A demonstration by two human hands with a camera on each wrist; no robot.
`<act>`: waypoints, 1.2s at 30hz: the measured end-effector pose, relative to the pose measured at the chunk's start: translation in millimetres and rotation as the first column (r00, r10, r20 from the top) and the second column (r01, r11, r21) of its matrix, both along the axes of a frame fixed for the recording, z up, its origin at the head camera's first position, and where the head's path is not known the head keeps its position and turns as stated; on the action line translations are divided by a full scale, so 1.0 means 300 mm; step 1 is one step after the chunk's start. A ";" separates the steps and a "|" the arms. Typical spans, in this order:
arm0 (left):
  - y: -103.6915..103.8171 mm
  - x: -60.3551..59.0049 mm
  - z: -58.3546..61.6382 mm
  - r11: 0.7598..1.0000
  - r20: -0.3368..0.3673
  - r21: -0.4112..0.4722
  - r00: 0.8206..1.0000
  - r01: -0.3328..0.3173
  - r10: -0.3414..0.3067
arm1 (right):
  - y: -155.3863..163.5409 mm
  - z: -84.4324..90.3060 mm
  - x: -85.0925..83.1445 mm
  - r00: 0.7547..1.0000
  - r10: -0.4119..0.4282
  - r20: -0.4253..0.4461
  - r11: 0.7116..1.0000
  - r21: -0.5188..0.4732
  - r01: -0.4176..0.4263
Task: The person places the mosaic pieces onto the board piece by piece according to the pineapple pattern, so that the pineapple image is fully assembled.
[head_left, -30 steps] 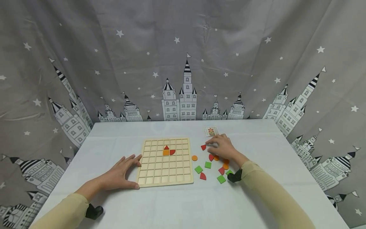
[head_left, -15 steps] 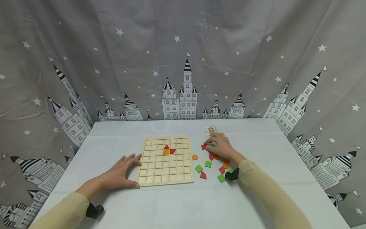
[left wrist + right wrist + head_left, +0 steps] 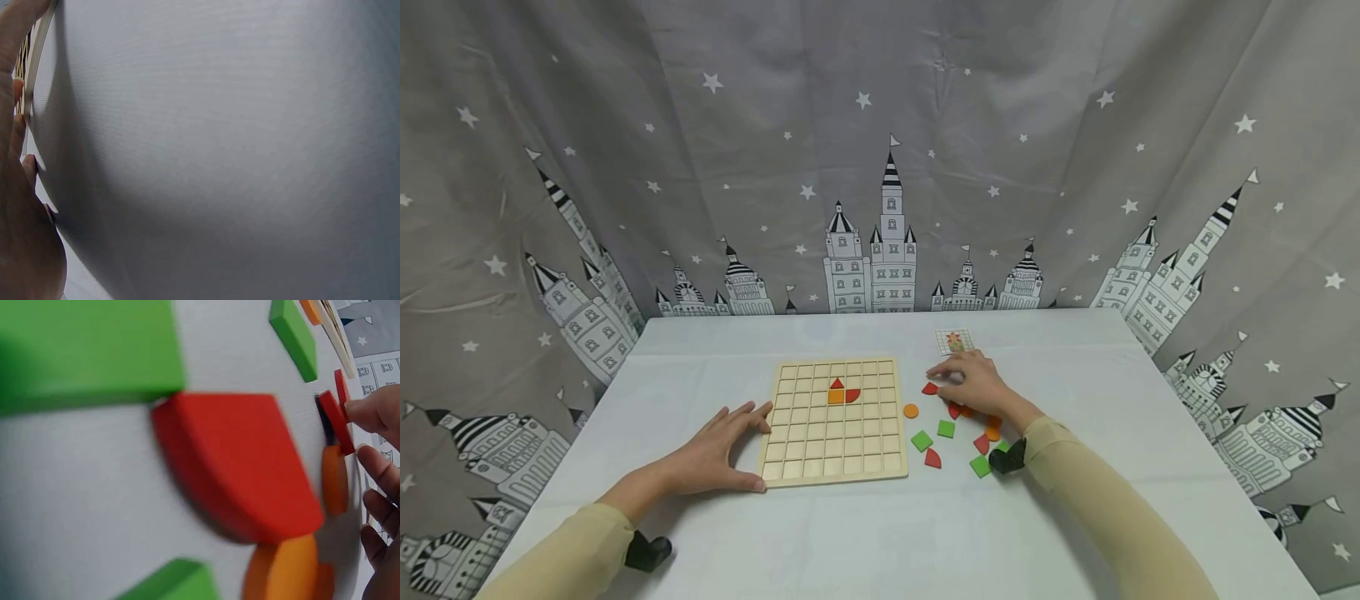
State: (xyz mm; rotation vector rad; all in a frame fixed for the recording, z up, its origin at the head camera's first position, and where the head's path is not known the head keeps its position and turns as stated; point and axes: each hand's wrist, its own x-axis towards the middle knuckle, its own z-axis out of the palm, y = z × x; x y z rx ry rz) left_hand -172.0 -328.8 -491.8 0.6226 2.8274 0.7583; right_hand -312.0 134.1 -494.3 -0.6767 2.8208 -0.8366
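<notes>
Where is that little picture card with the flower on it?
In the head view the picture card lies flat on the white table, toward the far edge, right of the wooden grid board and just beyond the right hand.

On the table (image 3: 865,533) the board (image 3: 832,422) lay centre, three pieces (image 3: 842,392) in its far cells, the left hand (image 3: 718,454) touching its left edge, loose pieces (image 3: 946,430) to its right under the right hand (image 3: 973,383), and a card (image 3: 953,341) behind them.

The white table (image 3: 865,533) carries a wooden grid board (image 3: 832,421), scattered coloured pieces (image 3: 946,430) and a small card (image 3: 953,341).
</notes>
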 end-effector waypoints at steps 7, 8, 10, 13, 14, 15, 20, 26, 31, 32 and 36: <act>-0.004 -0.002 -0.005 1.000 0.002 -0.001 1.000 0.004 -0.004 | -0.011 0.003 -0.009 1.000 0.029 0.004 0.999 0.038 -0.029; -0.004 -0.003 -0.006 1.000 0.001 -0.002 1.000 0.005 -0.005 | -0.010 0.001 -0.010 1.000 0.030 0.001 0.999 0.038 -0.030; -0.003 -0.003 -0.005 1.000 -0.001 -0.001 1.000 0.004 -0.004 | -0.008 0.000 -0.008 1.000 0.031 -0.002 0.999 0.033 -0.031; -0.002 -0.004 -0.004 1.000 -0.006 0.001 1.000 0.005 -0.004 | -0.007 0.000 -0.006 0.999 0.036 -0.007 0.999 0.022 -0.036; -0.002 -0.005 -0.004 1.000 -0.007 0.000 1.000 0.005 -0.005 | -0.007 0.000 -0.005 0.999 0.041 -0.007 0.999 0.018 -0.040; -0.002 -0.005 -0.004 1.000 -0.008 -0.001 1.000 0.006 -0.006 | -0.008 0.002 -0.003 0.999 0.043 -0.004 0.999 0.014 -0.043; -0.002 -0.003 -0.007 1.000 -0.008 0.001 1.000 0.007 -0.007 | -0.012 0.000 0.000 0.999 0.053 -0.013 0.999 0.003 -0.053; -0.002 -0.003 -0.011 1.000 -0.005 0.000 1.000 0.006 -0.006 | -0.008 -0.014 -0.001 1.000 0.002 -0.015 1.000 0.005 -0.002; -0.001 -0.003 -0.010 1.000 -0.004 0.001 1.000 0.003 -0.003 | 0.008 -0.023 -0.010 1.000 -0.008 -0.004 1.000 0.000 0.008; -0.001 -0.003 -0.009 1.000 -0.003 0.000 1.000 0.003 -0.003 | 0.012 -0.026 -0.013 1.000 -0.011 0.001 1.000 -0.001 0.011; 0.000 -0.002 -0.007 1.000 -0.005 -0.001 1.000 0.002 -0.002 | 0.020 -0.033 -0.018 1.000 -0.018 0.026 1.000 -0.025 0.018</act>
